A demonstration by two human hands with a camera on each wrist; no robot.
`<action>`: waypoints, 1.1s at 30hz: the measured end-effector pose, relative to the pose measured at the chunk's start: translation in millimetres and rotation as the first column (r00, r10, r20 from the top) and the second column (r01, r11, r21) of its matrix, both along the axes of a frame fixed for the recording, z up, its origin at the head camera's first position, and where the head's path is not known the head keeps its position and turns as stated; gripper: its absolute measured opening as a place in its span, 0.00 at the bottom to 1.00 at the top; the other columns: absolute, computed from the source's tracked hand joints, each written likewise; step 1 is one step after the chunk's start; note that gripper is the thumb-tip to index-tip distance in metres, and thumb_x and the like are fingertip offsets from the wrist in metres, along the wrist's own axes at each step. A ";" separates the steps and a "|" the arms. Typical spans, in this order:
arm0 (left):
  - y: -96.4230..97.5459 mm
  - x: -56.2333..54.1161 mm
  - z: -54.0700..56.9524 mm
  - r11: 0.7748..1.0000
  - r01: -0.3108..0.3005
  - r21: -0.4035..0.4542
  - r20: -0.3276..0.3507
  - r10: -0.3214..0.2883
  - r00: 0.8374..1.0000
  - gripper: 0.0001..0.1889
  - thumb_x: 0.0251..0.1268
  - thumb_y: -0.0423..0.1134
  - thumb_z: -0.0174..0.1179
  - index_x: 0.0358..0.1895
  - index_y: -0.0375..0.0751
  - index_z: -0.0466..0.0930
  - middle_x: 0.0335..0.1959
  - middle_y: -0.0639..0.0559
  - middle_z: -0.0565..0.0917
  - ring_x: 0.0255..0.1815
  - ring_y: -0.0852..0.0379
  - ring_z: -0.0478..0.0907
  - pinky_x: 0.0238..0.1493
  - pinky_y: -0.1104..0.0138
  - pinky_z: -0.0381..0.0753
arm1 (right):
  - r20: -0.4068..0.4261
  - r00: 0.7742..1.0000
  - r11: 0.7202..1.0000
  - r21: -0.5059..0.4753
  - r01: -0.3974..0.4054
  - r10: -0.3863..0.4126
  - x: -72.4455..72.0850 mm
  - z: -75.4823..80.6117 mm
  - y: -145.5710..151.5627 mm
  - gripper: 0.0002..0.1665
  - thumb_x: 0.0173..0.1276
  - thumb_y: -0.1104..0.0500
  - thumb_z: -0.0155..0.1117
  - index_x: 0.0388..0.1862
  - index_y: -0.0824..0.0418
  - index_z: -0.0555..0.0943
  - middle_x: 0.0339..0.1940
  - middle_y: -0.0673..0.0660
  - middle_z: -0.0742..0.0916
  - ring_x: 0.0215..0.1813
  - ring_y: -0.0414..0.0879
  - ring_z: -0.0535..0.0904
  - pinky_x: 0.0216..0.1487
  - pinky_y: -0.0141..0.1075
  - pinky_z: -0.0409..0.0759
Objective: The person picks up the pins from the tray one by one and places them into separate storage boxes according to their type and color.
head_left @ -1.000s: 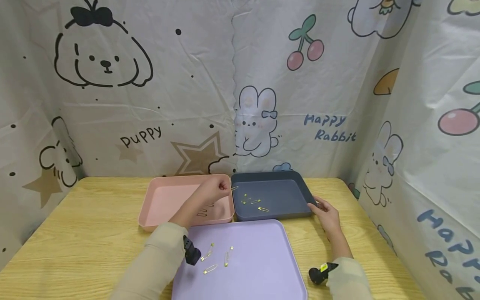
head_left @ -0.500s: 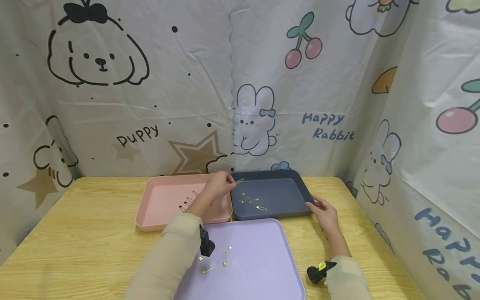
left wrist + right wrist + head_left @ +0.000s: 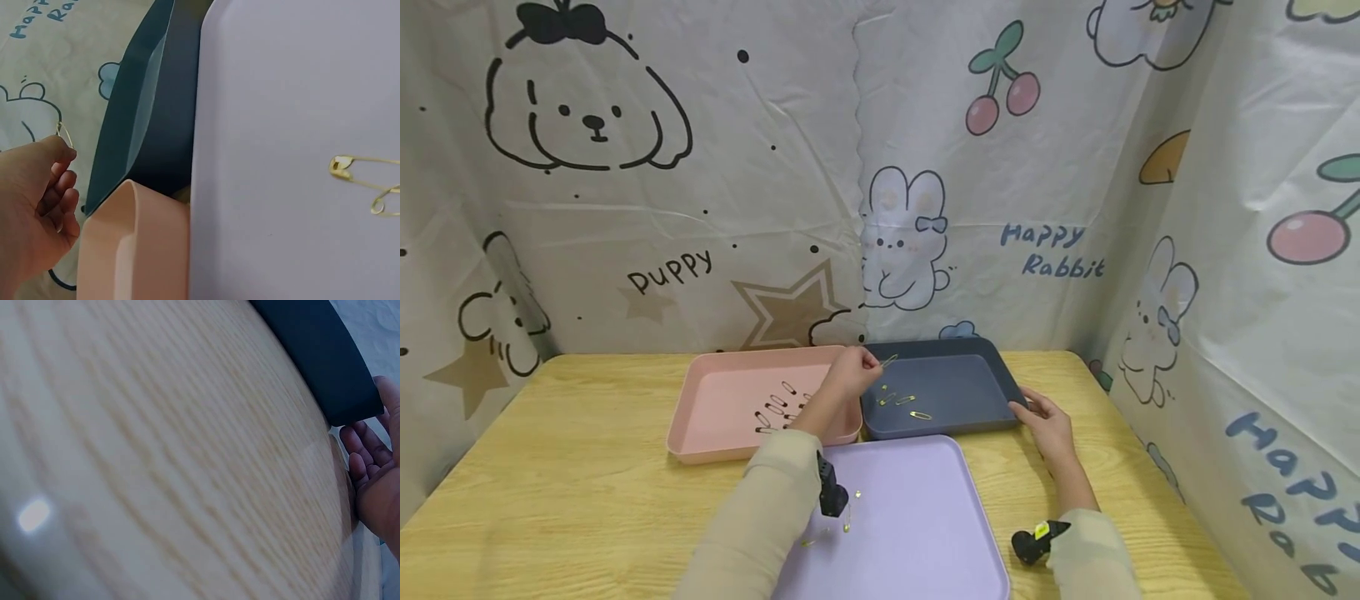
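My left hand (image 3: pixel 850 372) pinches a gold safety pin (image 3: pixel 890 361) between thumb and fingertips, above the left side of the dark blue tray (image 3: pixel 970 379). That same pin (image 3: pixel 65 134) juts up from the fingertips in the left wrist view. Inside the dark tray lie several gold safety pins (image 3: pixel 920 415). With thumb and fingers, my right hand (image 3: pixel 1049 427) holds the dark tray's right front corner; the right wrist view shows fingers beneath that corner (image 3: pixel 356 403).
Left of the dark tray, a pink tray (image 3: pixel 715 392) holds several black safety pins (image 3: pixel 777 401), partly behind the left forearm. A lavender tray (image 3: pixel 917 517) in front bears more gold safety pins (image 3: pixel 341 167). All stand on a wooden table (image 3: pixel 587 467), with printed curtains (image 3: pixel 760 183) behind.
My left hand has moved right with its safety pin, from the trays' shared edge to over the dark tray. More black pins show in the pink tray. The right hand keeps its hold.
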State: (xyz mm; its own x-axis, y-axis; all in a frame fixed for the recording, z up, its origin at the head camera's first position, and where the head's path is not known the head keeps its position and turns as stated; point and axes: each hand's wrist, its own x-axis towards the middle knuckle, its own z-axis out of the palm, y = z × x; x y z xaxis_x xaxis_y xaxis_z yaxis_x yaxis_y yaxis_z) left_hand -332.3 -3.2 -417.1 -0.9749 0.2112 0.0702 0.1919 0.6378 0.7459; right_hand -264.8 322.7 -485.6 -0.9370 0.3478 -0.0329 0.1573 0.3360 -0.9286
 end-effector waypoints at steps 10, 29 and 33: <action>1.4 3.3 -13.2 0.992 -0.061 0.107 0.051 0.056 0.997 0.07 0.60 0.35 0.56 0.35 0.34 0.80 0.32 0.47 0.79 0.31 0.57 0.72 0.33 0.70 0.73 | 0.002 1.000 1.000 -0.015 -0.008 0.008 -0.3 -0.1 -0.1 0.35 0.61 0.45 0.64 0.65 0.57 0.70 0.62 0.58 0.73 0.55 0.41 0.65 0.40 0.18 0.68; 5.2 4.1 -16.2 0.973 -0.158 0.170 0.046 0.152 0.987 0.08 0.57 0.34 0.56 0.33 0.33 0.82 0.30 0.47 0.79 0.31 0.56 0.72 0.30 0.71 0.70 | 0.013 1.000 1.000 -0.009 0.002 -0.001 1.3 1.6 -2.1 0.36 0.61 0.45 0.64 0.66 0.57 0.70 0.59 0.58 0.73 0.53 0.41 0.66 0.40 0.18 0.68; 6.1 5.4 -15.2 0.963 -0.186 0.196 0.056 0.179 0.982 0.08 0.57 0.33 0.55 0.33 0.32 0.82 0.28 0.47 0.79 0.30 0.55 0.72 0.30 0.71 0.70 | 0.008 1.000 1.000 -0.016 0.005 -0.004 0.8 2.4 -2.4 0.35 0.61 0.46 0.64 0.65 0.57 0.71 0.56 0.57 0.75 0.50 0.38 0.67 0.40 0.19 0.69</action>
